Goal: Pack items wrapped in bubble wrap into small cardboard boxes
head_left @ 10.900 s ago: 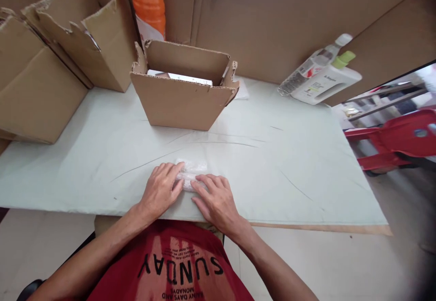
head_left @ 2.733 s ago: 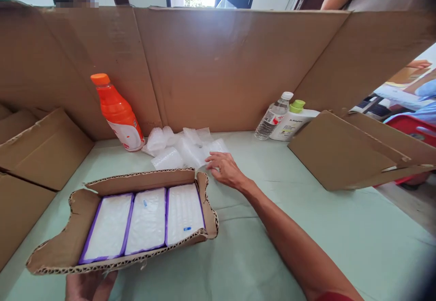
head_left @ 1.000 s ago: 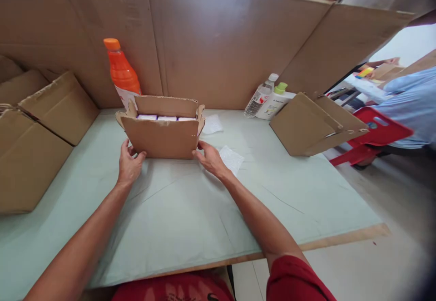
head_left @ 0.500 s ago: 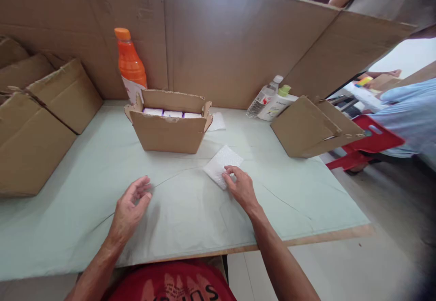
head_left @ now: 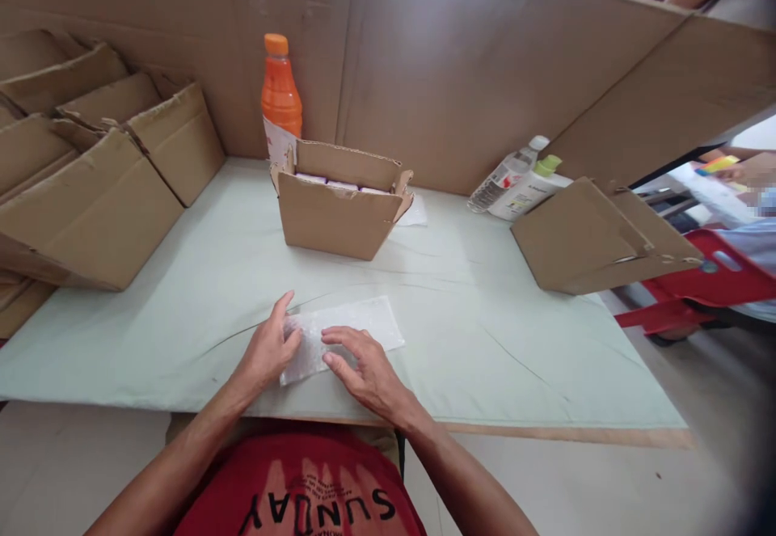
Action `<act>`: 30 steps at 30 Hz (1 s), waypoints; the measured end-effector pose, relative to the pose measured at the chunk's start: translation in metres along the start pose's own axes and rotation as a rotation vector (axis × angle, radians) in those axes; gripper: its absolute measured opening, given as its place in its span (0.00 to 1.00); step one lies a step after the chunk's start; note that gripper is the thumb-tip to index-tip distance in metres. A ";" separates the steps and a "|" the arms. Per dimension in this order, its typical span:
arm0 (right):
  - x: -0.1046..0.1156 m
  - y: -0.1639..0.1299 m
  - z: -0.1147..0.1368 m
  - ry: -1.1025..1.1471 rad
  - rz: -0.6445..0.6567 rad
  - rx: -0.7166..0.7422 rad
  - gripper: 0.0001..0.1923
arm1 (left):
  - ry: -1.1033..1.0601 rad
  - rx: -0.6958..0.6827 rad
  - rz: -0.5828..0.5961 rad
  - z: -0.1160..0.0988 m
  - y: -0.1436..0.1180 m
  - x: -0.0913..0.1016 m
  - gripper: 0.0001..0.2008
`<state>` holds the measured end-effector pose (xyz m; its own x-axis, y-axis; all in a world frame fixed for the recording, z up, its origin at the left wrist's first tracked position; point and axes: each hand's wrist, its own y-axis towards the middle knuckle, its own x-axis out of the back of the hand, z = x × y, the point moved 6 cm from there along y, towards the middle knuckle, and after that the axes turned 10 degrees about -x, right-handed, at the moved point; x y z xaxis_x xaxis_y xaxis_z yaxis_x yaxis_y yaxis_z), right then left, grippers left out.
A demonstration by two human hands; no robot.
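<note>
- The bubble wrap sheet [head_left: 376,324] lies flat on the tabletop [head_left: 466,382], close to its front edge and a little slanted.
- The left hand [head_left: 265,352] is at the left end of the sheet; its grip is loose, with thumb and fingers apart, closed around nothing.
- The right hand [head_left: 369,374] is over the middle of the sheet; its grip is half curled, with a gap between thumb and forefinger. Whether its fingertips press the sheet, I cannot tell.
- Beyond the hands, an open carton [head_left: 336,217] stands upright, with white packs [head_left: 343,186] inside.
- Behind this carton is an orange bottle [head_left: 282,95].
- To the right, a clear bottle [head_left: 506,176] and a white bottle [head_left: 533,192] lean beside a tilted carton [head_left: 579,237].
- Several brown cartons [head_left: 109,204] stand at the left.
</note>
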<state>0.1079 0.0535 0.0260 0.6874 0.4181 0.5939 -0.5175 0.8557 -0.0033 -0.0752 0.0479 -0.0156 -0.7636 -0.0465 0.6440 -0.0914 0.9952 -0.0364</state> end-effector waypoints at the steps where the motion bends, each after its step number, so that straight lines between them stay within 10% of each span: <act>1: 0.003 0.003 -0.004 -0.068 -0.042 0.012 0.11 | 0.109 -0.004 0.037 0.000 0.003 0.004 0.35; 10: 0.027 0.009 -0.052 -0.623 -0.173 0.008 0.08 | 0.588 -0.044 0.140 0.014 0.018 0.044 0.32; 21: 0.108 0.109 -0.088 -0.243 -0.356 -0.263 0.29 | -0.193 -0.145 -0.402 -0.003 0.137 0.063 0.39; 30: 0.120 0.163 -0.099 -0.174 -0.347 -0.373 0.19 | -0.148 -0.104 -0.449 0.006 0.169 0.045 0.38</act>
<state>0.1565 0.2730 0.0172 0.6753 0.0615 0.7349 -0.0370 0.9981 -0.0496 -0.1287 0.2134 0.0026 -0.7467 -0.4778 0.4628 -0.3742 0.8769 0.3016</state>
